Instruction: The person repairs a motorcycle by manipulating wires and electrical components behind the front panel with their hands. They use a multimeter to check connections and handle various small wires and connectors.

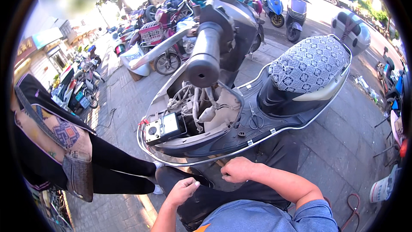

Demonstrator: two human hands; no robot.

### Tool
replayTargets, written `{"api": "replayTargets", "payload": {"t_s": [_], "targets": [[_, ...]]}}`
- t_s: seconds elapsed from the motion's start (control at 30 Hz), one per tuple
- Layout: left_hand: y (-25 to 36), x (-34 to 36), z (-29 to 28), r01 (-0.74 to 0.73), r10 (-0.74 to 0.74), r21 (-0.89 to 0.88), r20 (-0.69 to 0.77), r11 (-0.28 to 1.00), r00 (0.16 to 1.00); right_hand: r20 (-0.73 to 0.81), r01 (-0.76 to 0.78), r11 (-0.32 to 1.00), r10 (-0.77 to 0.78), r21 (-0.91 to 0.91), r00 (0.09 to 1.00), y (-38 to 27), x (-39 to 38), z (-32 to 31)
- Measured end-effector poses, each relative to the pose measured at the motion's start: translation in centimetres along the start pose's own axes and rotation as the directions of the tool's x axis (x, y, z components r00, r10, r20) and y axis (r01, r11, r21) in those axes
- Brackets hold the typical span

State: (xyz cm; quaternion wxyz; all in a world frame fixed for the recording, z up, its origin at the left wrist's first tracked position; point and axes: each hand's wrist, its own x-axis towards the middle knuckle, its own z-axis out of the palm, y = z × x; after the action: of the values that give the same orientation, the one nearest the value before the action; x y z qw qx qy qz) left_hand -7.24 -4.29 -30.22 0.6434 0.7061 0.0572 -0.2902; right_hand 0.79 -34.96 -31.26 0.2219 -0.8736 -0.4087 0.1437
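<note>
An electric scooter stands across in front of me, its front cover off and a bundle of wires and connectors (199, 107) bare below the handlebar grip (203, 66). My left hand (183, 191) is over my left thigh, thumb and fingers pressed together; anything in them is too small to make out. Close to the scooter's lower rail (201, 162), my right hand (237, 169) is curled closed, and its fingers hide whatever they hold. A black-and-white analog multimeter (162, 128) rests on the front edge of the body. Scissors (256, 119) lie on the footboard (240, 126).
A person in black trousers (116, 159) stands at the left, close to the scooter's front. Patterned cloth covers the seat (311, 64). A white bucket (382, 188) and a reddish hose (354, 208) are at lower right. Parked scooters (272, 5) line the back.
</note>
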Motion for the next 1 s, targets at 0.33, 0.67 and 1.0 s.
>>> {"api": "replayTargets", "payload": {"t_s": [0.33, 0.67, 1.0], "targets": [[17.9, 4.0, -0.2, -0.301, 0.281, 0.105, 0.172, 0.948, 0.944, 0.095, -0.321, 0.947, 0.316, 0.035, 0.944, 9.0, -1.7, 0.8], [37.2, 17.9, 3.3, -0.363, 0.716, 0.791, -0.130, 0.492, 0.686, 0.270, -0.534, 0.842, 0.534, -0.081, 0.801, 18.6, -0.8, 12.3], [37.9, 19.3, 4.5, -0.165, 0.833, 0.979, -0.009, 0.120, 0.553, 0.186, -0.535, 0.827, 0.506, 0.175, 0.842, 18.4, 0.4, 10.2]]}}
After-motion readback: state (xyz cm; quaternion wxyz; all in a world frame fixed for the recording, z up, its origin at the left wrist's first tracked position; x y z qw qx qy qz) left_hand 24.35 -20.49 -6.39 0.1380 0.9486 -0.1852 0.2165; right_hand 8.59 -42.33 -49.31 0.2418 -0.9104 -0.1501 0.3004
